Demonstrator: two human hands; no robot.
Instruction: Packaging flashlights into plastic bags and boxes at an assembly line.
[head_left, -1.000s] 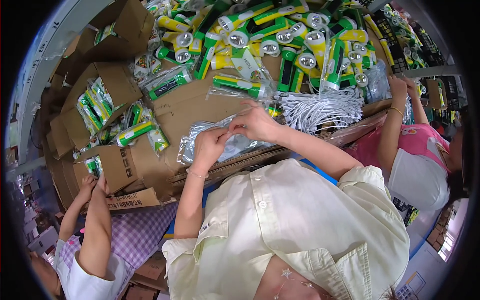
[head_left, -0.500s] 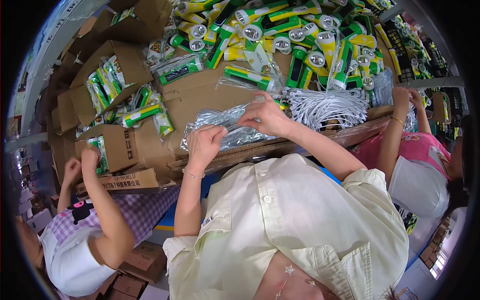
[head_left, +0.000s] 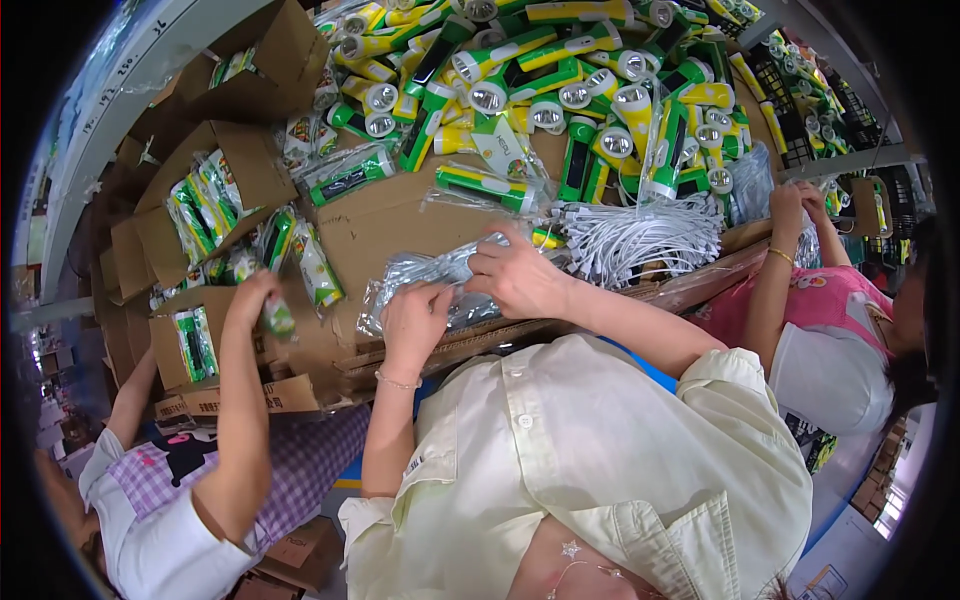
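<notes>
plastic bags (head_left: 425,272) look clear, glossy, crinkled; left hand (head_left: 415,318) and right hand (head_left: 522,280) curled, hold unclear.

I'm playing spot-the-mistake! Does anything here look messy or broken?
Nothing looks plainly broken or spilled. The green-and-yellow flashlights lie in a jumbled heap, pointing every way, so they look messy. The clear plastic bags by the left hand look rumpled too.

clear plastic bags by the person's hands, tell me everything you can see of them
The clear plastic bags look thin, shiny and crinkled, silvery where light catches them. They lie in a loose, overlapping pile on brown cardboard near its front edge, left of the white cables. The left hand and right hand partly cover them; exact finger contact is unclear.
</notes>
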